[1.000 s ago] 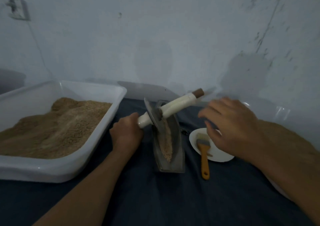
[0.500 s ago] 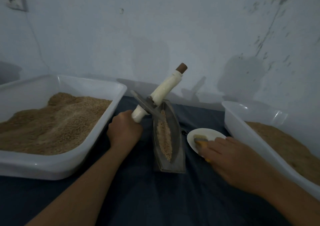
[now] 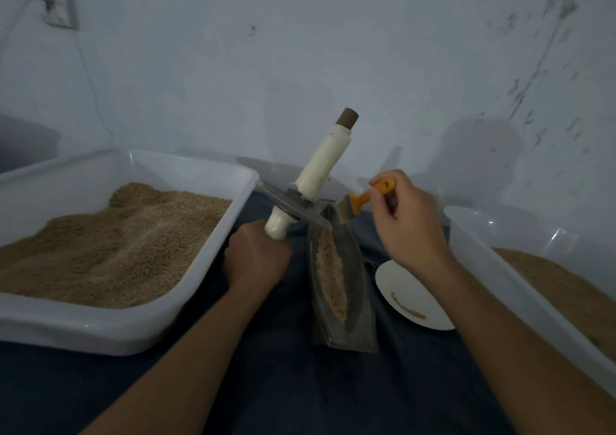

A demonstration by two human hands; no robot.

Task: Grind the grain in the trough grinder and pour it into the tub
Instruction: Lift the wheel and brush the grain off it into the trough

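Observation:
A narrow metal trough grinder (image 3: 350,261) stands on the dark cloth, with a strip of ground grain (image 3: 331,278) along its groove. My left hand (image 3: 256,258) grips the lower white handle of the grinding wheel (image 3: 293,206); the wheel is lifted and tilted over the trough's far end, its other handle pointing up. My right hand (image 3: 405,221) holds a small orange-handled brush (image 3: 361,199), bristles near the wheel's edge above the trough. A white tub (image 3: 213,268) heaped with grain sits on the left.
A second clear tub (image 3: 500,268) with grain stands at the right edge. A small white plate (image 3: 396,288) with a few crumbs lies right of the trough. A pale wall rises close behind, with a socket and cable at the upper left.
My right hand reached down to the plate, took the brush and lifted it to the wheel. My left hand tipped the wheel's free handle from nearly level to steeply upward.

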